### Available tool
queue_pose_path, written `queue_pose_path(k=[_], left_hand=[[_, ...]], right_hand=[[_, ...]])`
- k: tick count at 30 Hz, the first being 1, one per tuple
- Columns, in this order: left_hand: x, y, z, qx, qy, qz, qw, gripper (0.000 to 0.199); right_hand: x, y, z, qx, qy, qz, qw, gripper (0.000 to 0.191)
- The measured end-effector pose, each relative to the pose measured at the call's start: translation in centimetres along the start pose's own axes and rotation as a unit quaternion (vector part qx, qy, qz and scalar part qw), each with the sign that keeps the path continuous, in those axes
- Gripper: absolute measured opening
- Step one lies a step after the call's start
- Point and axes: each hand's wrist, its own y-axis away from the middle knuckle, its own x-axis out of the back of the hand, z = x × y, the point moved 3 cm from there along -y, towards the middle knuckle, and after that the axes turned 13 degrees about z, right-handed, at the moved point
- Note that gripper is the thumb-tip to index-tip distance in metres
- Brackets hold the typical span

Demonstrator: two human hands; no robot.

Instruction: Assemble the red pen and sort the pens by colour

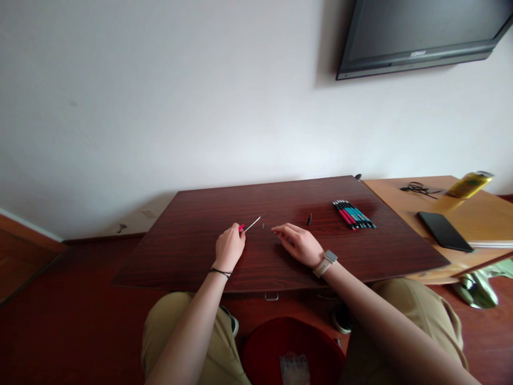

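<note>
My left hand (230, 248) is closed around a pink pen barrel (241, 228), most of it hidden in the fingers. A thin white ink refill (253, 223) sticks out beyond it, pointing up and to the right. Just right of the refill's tip, a tiny spring-like piece (263, 226) lies on the dark wooden table (208, 208). My right hand (298, 243) hovers low or rests at the table, fingers stretched toward that piece, with nothing visible in them. Beyond its knuckles lies a small black pen part (309, 219).
Several pink and blue pens (355, 215) lie side by side at the right. On the adjoining lighter desk are a black phone (444, 231), a black cable (419, 188) and a yellow can (469, 185). A red bin (256, 347) holding clear plastic stands between my knees.
</note>
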Motion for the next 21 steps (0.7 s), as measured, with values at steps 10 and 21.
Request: queue_pose_path(k=[10,21], left_hand=[[0.7,-0.7,0.1,-0.007,-0.084,-0.084,0.993,0.024],[0.2,0.0,0.9,-0.025,0.056,-0.039,0.997,0.016]], right_hand=[[-0.4,0.2,0.5,0.011,0.000,0.001,1.000,0.032],[-0.3,0.1,1.8,-0.103,-0.036,0.052,0.993,0.030]])
